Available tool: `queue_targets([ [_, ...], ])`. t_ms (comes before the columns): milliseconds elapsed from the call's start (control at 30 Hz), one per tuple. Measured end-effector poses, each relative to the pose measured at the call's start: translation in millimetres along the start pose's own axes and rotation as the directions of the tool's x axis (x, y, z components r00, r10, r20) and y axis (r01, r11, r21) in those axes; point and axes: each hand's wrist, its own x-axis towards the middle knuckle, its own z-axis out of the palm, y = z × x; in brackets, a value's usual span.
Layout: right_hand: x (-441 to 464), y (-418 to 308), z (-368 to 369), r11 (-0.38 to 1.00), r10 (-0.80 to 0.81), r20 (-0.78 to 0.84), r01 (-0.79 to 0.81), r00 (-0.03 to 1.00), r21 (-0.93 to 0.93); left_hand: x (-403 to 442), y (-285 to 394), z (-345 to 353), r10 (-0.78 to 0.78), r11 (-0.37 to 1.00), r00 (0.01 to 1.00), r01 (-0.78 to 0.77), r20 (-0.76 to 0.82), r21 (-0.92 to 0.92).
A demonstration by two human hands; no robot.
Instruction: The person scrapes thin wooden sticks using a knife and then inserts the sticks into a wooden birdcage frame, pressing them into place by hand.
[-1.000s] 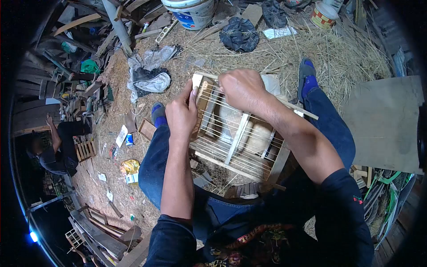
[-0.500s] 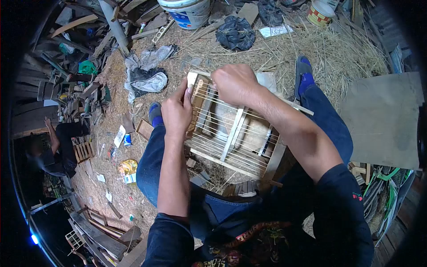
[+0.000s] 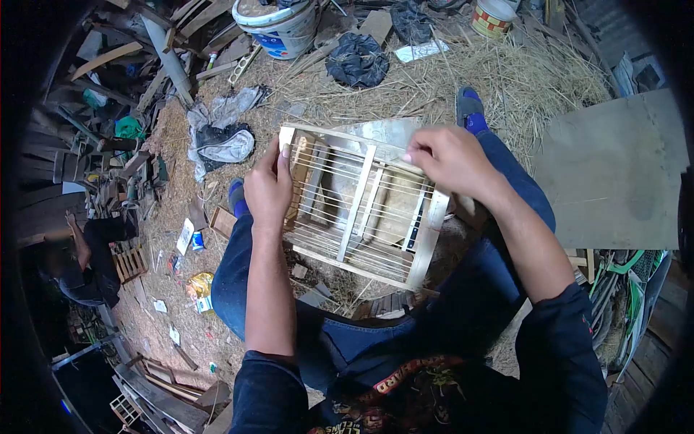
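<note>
A wooden frame (image 3: 351,206) with thin parallel slats lies tilted between the person's legs, a wider crossbar near its middle. My left hand (image 3: 269,189) grips its upper left corner, thumb on the pale corner block (image 3: 287,136). Along the frame's upper edge, toward the right corner, my right hand (image 3: 448,160) is closed in a pinch; what is between its fingertips is too small to make out. Through the slats a pale surface and a dark strip (image 3: 413,230) show.
A co-worker (image 3: 87,253) sits at far left. Crumpled cloth (image 3: 225,141), a black plastic bag (image 3: 357,61), a white bucket (image 3: 278,30) and straw lie ahead. A large flat board (image 3: 614,173) is at right. Wood scraps and a small open box (image 3: 223,221) are at left.
My right hand has moved from near the upper left corner rightward along the upper edge. The frame has turned slightly and its crossbar shows more fully. The whole view has shifted.
</note>
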Motion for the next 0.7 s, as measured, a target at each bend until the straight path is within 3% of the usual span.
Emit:
queue_targets([
  [133, -39, 8, 8, 0.995, -0.047, -0.08, 0.039, 0.996, -0.094, 1, 6, -2, 0.002, 0.997, 1.0, -0.003, 0.012, 0.081],
  [233, -49, 18, 19, 0.971, -0.179, -0.198, 0.141, 0.964, -0.193, 5, 7, -3, 0.036, 0.991, 0.999, -0.04, 0.036, 0.125],
  [467, -54, 19, 28, 0.946, -0.251, -0.25, 0.182, 0.935, -0.269, 14, 18, -2, 0.037, 0.984, 0.997, -0.048, 0.072, 0.173],
  [533, -56, 19, 31, 0.897, -0.33, -0.257, 0.217, 0.908, -0.384, 17, 16, 2, 0.067, 0.979, 0.995, -0.079, 0.068, 0.186],
  [700, -61, 10, 26, 0.855, -0.357, -0.253, 0.206, 0.899, -0.476, 21, 16, 6, 0.114, 0.971, 0.991, -0.125, 0.063, 0.204],
])
